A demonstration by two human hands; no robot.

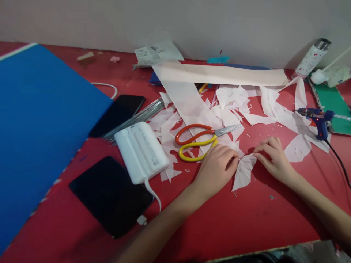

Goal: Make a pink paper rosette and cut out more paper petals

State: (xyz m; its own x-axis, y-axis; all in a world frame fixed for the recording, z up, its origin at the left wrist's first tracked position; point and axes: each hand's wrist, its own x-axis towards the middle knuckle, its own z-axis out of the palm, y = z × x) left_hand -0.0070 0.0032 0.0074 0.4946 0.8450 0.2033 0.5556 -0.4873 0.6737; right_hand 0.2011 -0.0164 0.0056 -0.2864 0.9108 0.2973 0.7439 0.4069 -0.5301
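My left hand and my right hand rest on the red table, both pinching a small fan-shaped piece of pale pink tissue paper between them. The left fingers grip its narrow gathered top; the right fingertips press the same spot from the other side. Just behind the left hand lie scissors with one orange and one yellow handle, blades pointing right.
Pink paper scraps and a long paper strip cover the table's middle. A white power bank, two dark phones, wire rods and a blue board lie left. A blue glue gun stands right.
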